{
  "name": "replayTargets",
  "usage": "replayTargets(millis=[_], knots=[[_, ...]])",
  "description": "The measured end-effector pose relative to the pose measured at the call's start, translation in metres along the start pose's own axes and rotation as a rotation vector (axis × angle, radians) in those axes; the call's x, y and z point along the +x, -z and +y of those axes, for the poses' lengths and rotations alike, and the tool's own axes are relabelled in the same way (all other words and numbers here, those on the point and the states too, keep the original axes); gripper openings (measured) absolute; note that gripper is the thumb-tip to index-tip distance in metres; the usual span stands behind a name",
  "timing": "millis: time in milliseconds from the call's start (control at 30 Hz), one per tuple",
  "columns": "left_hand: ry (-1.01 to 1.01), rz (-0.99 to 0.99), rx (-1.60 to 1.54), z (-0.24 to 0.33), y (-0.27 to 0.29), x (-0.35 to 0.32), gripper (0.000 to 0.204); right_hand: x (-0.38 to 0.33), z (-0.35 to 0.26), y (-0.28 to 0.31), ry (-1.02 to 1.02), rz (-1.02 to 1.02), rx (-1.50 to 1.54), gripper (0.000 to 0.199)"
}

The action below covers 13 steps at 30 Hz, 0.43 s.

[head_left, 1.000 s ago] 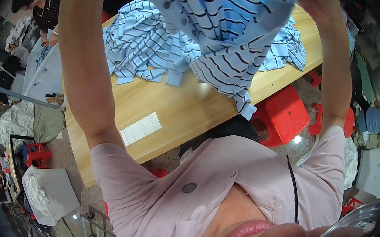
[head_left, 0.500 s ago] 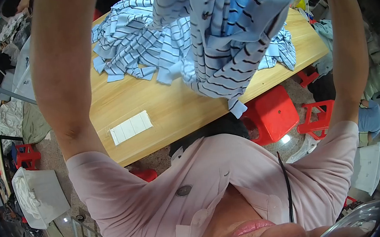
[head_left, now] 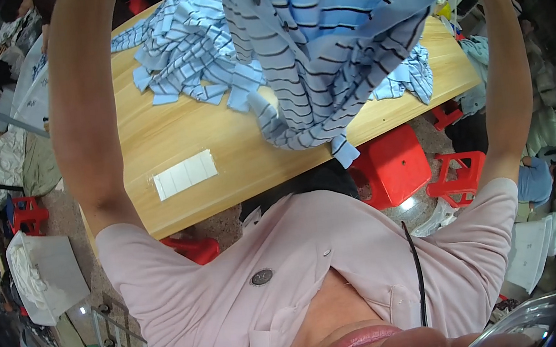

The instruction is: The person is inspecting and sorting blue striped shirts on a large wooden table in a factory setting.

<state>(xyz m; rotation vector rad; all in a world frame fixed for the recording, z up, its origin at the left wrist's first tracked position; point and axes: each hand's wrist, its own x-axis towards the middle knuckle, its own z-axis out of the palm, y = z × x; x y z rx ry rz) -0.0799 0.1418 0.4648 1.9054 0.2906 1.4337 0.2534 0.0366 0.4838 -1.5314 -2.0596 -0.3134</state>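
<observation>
A blue shirt with dark stripes (head_left: 345, 42) hangs in the air over the wooden table (head_left: 223, 173), its lower folds dangling near the table's front edge. Both my arms are raised on either side of it: my left forearm (head_left: 84, 127) rises at the left and my right forearm (head_left: 504, 79) at the right. Both hands are cut off by the top of the picture, so their hold on the shirt is hidden. A pile of similar striped garments (head_left: 189, 53) lies on the table behind the shirt.
A white strip of labels (head_left: 184, 174) lies on the table near its front edge. Red plastic stools (head_left: 397, 163) (head_left: 460, 177) stand beneath the table at the right. A white bin of cloth (head_left: 46, 275) sits on the floor at the left.
My arms have gone higher with the striped shirt. My right hand, seen a second ago at the shirt's top edge, has left the picture.
</observation>
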Motion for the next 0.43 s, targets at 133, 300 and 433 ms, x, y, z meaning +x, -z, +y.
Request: replayTargets(millis=[133,300,433], knots=[[-0.151,0.076,0.655,-0.021,-0.003,-0.028,0.008,0.006,0.010,-0.021,-0.050,0.048,0.342,0.044],[-0.607,0.173,1.209,-0.068,-0.072,-0.138,0.016,0.026,-0.045,-0.050,-0.007,-0.004,0.302,0.036],[0.002,0.052,0.467,-0.129,-0.118,-0.172,0.015,0.030,-0.113,-0.079,0.283,0.004,0.025,0.035]])
